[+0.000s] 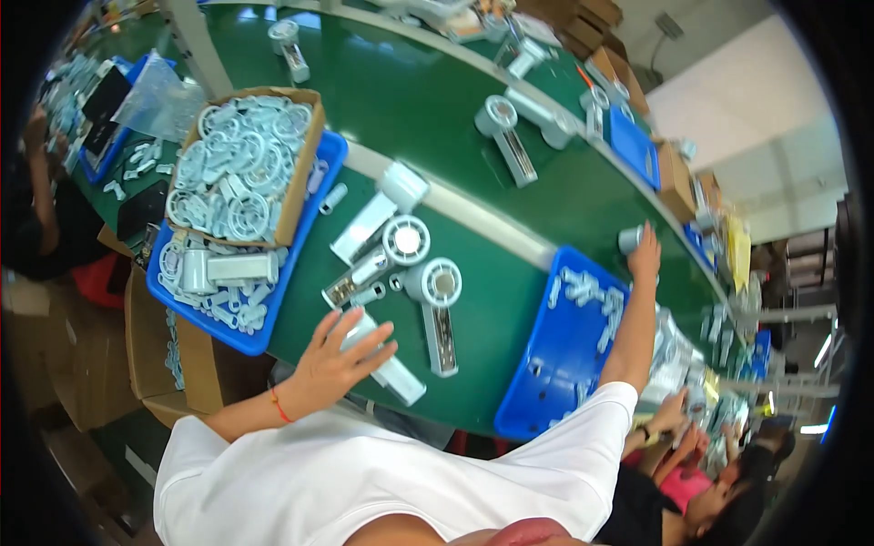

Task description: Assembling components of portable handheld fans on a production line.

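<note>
Left hand [332, 359] splayed over light, stiff white plastic housing [387, 364]; right hand [645, 257] touching small grey cylinder [629, 239], grip unclear; best gripped mid-body.

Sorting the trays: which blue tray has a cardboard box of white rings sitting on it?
The blue tray by the left hand; the cardboard box rests on it. The blue tray near the right arm holds only loose small white parts.

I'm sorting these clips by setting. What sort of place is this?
Most likely a factory assembly line. A long green workbench carries rows of half-built white handheld fans, a cardboard box and blue trays hold loose plastic parts, and other workers sit alongside.
</note>
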`<control>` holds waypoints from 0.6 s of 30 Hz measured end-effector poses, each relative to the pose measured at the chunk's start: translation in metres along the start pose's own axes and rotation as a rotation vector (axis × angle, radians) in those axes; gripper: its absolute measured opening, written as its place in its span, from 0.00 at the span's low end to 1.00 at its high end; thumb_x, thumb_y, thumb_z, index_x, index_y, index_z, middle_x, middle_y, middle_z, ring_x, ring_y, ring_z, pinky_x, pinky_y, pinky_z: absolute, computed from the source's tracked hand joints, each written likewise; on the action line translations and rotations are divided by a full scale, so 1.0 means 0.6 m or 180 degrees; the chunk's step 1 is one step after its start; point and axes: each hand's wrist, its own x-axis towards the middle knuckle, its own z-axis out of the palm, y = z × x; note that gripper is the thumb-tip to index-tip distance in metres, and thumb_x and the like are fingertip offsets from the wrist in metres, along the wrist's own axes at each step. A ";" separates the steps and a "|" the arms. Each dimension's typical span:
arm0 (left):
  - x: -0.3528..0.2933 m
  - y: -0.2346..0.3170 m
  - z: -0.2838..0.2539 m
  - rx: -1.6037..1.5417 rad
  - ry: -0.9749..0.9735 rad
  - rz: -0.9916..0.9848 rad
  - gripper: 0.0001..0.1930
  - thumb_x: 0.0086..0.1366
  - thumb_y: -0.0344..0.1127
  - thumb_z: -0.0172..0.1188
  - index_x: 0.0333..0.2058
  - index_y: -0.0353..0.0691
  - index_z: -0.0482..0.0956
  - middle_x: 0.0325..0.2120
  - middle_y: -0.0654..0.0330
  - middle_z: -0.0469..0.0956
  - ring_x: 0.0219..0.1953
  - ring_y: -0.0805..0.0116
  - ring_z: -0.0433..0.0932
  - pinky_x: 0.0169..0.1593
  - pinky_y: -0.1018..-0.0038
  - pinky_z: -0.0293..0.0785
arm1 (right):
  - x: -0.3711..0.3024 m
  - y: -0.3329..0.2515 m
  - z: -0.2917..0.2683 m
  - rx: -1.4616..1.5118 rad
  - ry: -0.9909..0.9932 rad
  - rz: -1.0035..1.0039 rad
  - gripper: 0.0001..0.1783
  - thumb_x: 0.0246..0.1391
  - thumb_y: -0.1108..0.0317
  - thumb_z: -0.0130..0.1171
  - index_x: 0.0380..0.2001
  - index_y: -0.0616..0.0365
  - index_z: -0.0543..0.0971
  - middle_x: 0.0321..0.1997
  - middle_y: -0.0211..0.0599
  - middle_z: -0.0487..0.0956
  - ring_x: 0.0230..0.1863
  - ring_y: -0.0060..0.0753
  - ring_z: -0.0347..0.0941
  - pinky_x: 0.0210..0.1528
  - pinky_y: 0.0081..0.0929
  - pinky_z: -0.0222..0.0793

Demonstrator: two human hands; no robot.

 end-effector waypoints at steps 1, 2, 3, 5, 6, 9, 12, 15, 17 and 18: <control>-0.001 -0.004 0.005 -0.0023 -0.0032 0.0031 0.19 0.53 0.31 0.52 0.45 0.52 0.74 0.54 0.67 0.65 0.55 0.56 0.60 0.59 0.59 0.56 | -0.002 0.024 0.018 0.0351 -0.0450 0.0337 0.39 0.36 0.83 0.53 0.56 0.46 0.60 0.55 0.43 0.65 0.51 0.51 0.66 0.52 0.38 0.64; -0.008 -0.003 0.011 0.0098 -0.0025 -0.0032 0.19 0.53 0.29 0.53 0.45 0.53 0.76 0.53 0.65 0.64 0.56 0.54 0.57 0.58 0.58 0.56 | 0.027 -0.024 0.014 0.0294 -0.0904 0.0369 0.40 0.34 0.82 0.56 0.54 0.45 0.61 0.52 0.43 0.66 0.50 0.52 0.66 0.51 0.39 0.65; -0.022 0.003 0.020 0.0188 -0.0037 -0.0193 0.19 0.53 0.29 0.53 0.45 0.53 0.76 0.53 0.65 0.64 0.56 0.54 0.57 0.58 0.58 0.56 | 0.057 -0.081 -0.024 0.0187 -0.1384 0.0381 0.40 0.31 0.81 0.60 0.52 0.44 0.63 0.50 0.44 0.67 0.50 0.53 0.67 0.50 0.39 0.66; -0.034 -0.003 0.043 0.0005 0.0538 -0.0099 0.18 0.52 0.31 0.56 0.44 0.55 0.76 0.51 0.65 0.63 0.56 0.55 0.56 0.58 0.59 0.56 | 0.072 -0.063 -0.066 0.0383 -0.1191 0.0294 0.40 0.27 0.77 0.66 0.50 0.44 0.64 0.46 0.44 0.68 0.47 0.54 0.68 0.46 0.40 0.68; -0.036 -0.006 0.045 0.0014 0.0532 -0.0093 0.18 0.52 0.31 0.56 0.44 0.55 0.76 0.51 0.65 0.63 0.56 0.55 0.56 0.58 0.59 0.56 | 0.087 -0.090 -0.091 0.0799 -0.0721 0.0200 0.39 0.29 0.74 0.66 0.50 0.45 0.64 0.45 0.43 0.68 0.44 0.54 0.69 0.45 0.39 0.68; -0.036 -0.005 0.048 0.0048 0.0415 -0.0174 0.19 0.50 0.31 0.60 0.43 0.55 0.76 0.49 0.64 0.62 0.56 0.56 0.55 0.57 0.59 0.57 | 0.101 -0.287 -0.226 0.1828 -0.0405 -0.0376 0.36 0.32 0.72 0.66 0.50 0.49 0.64 0.45 0.43 0.68 0.43 0.50 0.70 0.45 0.36 0.68; -0.029 -0.008 0.045 -0.0030 0.0524 -0.0160 0.18 0.53 0.31 0.56 0.44 0.54 0.75 0.51 0.65 0.63 0.54 0.60 0.58 0.56 0.62 0.57 | 0.056 -0.442 -0.291 0.2436 -0.1387 -0.0562 0.33 0.37 0.67 0.65 0.49 0.52 0.64 0.43 0.46 0.69 0.44 0.49 0.71 0.45 0.38 0.68; -0.030 -0.008 0.046 -0.0151 0.0527 -0.0095 0.18 0.49 0.32 0.61 0.42 0.54 0.77 0.49 0.63 0.64 0.54 0.56 0.58 0.55 0.58 0.59 | 0.018 -0.503 -0.251 0.0944 -0.2323 -0.1108 0.36 0.38 0.49 0.62 0.50 0.51 0.63 0.44 0.50 0.71 0.41 0.57 0.71 0.46 0.46 0.66; -0.033 -0.005 0.048 -0.0058 0.0553 -0.0086 0.18 0.49 0.32 0.61 0.42 0.54 0.77 0.49 0.63 0.64 0.54 0.57 0.58 0.54 0.58 0.60 | 0.037 -0.508 -0.246 0.0183 -0.2753 -0.1823 0.37 0.36 0.43 0.61 0.47 0.54 0.69 0.39 0.48 0.75 0.41 0.53 0.72 0.45 0.44 0.67; -0.033 -0.004 0.047 -0.0010 0.0510 -0.0120 0.18 0.50 0.32 0.60 0.43 0.54 0.77 0.49 0.64 0.64 0.53 0.57 0.59 0.54 0.59 0.60 | 0.072 -0.512 -0.246 0.0471 -0.2445 -0.1512 0.35 0.37 0.43 0.61 0.46 0.55 0.71 0.38 0.48 0.76 0.41 0.52 0.72 0.44 0.42 0.68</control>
